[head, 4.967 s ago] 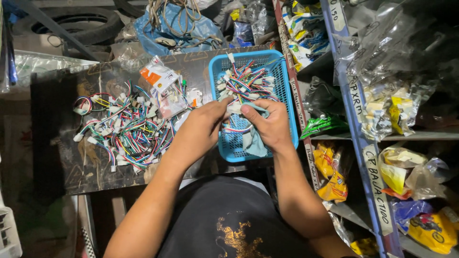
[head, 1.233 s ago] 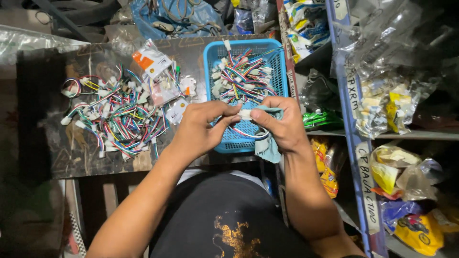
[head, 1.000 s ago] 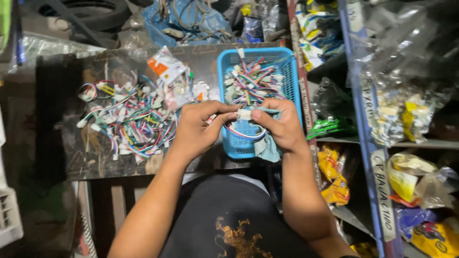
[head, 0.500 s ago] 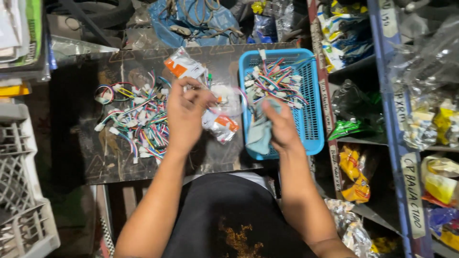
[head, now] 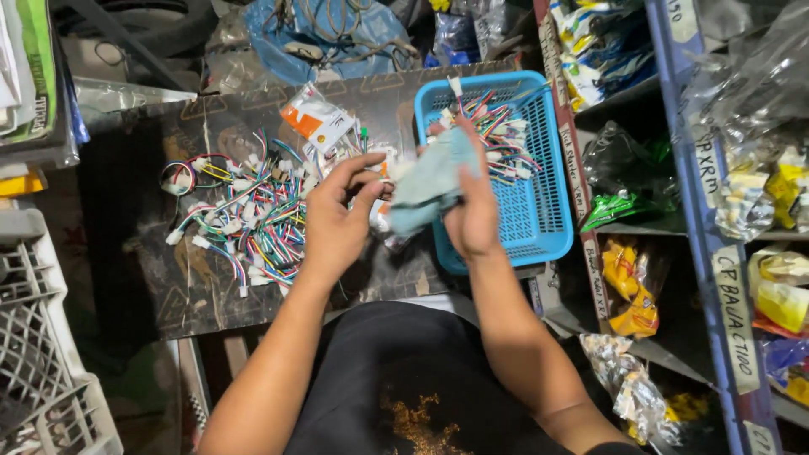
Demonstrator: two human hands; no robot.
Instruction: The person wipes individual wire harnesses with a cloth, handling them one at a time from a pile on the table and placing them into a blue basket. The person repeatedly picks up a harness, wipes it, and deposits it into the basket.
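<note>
My right hand (head: 472,215) grips a pale blue cloth (head: 427,181) over the left rim of a blue plastic basket (head: 539,223). Several coloured wire harnesses with white connectors (head: 497,135) lie in the basket's far half. My left hand (head: 337,221) hovers over the dark worktop, fingers spread, its fingertips close to the cloth and to small clear packets (head: 371,160). Whether it pinches anything is hidden. To its left sprawls a pile of coloured wire harnesses (head: 253,215). An orange-and-white packet (head: 316,122) lies behind the hands.
The dark worktop (head: 181,291) ends near my lap. A blue bag of cables (head: 320,34) sits at the back. Shelves with bagged parts (head: 742,185) stand at the right. A grey plastic crate (head: 38,337) stands at the left, with papers (head: 29,76) above it.
The hands have come apart from the harness they held over the basket. The right hand now lifts the pale blue cloth, and the left hand has moved left with fingers spread.
</note>
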